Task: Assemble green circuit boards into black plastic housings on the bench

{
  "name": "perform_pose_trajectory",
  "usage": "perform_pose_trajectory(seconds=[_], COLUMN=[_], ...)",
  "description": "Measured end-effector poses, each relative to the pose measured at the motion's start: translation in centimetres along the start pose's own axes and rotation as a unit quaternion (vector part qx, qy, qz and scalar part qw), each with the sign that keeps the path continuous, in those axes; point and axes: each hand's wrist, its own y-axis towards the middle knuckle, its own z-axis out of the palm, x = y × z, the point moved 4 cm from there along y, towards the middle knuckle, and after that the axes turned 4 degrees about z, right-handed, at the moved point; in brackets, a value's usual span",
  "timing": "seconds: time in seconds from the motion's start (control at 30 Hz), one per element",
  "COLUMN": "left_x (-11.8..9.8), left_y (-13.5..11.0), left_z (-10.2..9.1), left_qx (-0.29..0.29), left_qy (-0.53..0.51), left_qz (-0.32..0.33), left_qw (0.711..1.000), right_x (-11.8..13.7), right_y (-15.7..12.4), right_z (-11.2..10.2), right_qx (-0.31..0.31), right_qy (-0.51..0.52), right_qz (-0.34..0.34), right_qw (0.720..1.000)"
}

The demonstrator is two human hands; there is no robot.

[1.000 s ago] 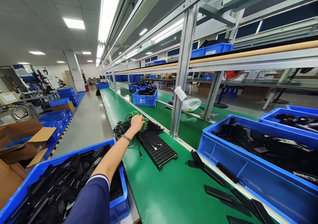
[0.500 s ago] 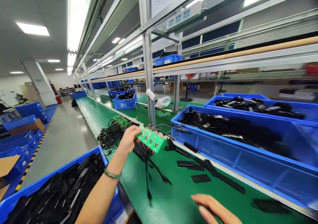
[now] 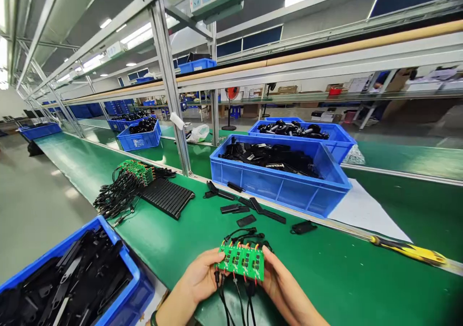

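A green circuit board [image 3: 241, 261] with black wires hanging from it sits between both my hands, just above the green belt near me. My left hand [image 3: 197, 280] grips its left edge and my right hand [image 3: 280, 287] grips its right edge, fingers closed on it. Farther left on the belt lies a pile of more green boards with black cables [image 3: 125, 183] beside a black ribbed tray [image 3: 167, 197]. Small black plastic strips [image 3: 249, 208] lie scattered ahead of my hands.
A blue bin of black parts [image 3: 278, 181] stands ahead, another blue bin [image 3: 300, 130] behind it. A third blue bin [image 3: 119, 278] of black strips sits at my lower left. A yellow-handled screwdriver [image 3: 408, 251] lies at right. A metal post [image 3: 173, 99] rises mid-belt.
My left hand lifted a board off the pile and brought it back toward me; my right hand came up and took its other edge. My view turned to the right.
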Motion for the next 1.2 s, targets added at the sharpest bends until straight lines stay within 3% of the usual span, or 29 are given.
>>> perform_pose_trajectory(seconds=[0.13,0.37,0.6,0.8,1.0,1.2], left_x=[0.2,0.8,1.2,0.8,1.1,1.9], left_y=[0.0,0.8,1.3,1.0,1.6,1.9], left_z=[0.7,1.3,1.3,1.8,1.5,1.4], left_qx=[0.019,0.002,-0.054,-0.018,-0.064,-0.102], left_qy=[0.048,0.189,0.228,0.214,0.277,0.333], left_qz=[0.001,0.004,0.059,0.033,0.104,0.185], left_qw=[0.999,0.982,0.97,0.976,0.953,0.919], right_x=[0.5,0.1,-0.3,-0.3,-1.2,-2.1], right_y=[-0.1,1.0,1.6,1.3,2.1,3.0], right_z=[-0.1,-1.4,-2.2,-0.7,-1.0,-2.2], right_qx=[-0.013,-0.034,-0.088,-0.02,-0.091,-0.192], right_qy=[-0.064,-0.159,-0.156,-0.069,-0.14,-0.22], right_qz=[0.028,-0.009,-0.047,0.018,-0.047,-0.128], right_qw=[0.998,0.987,0.983,0.997,0.985,0.948])
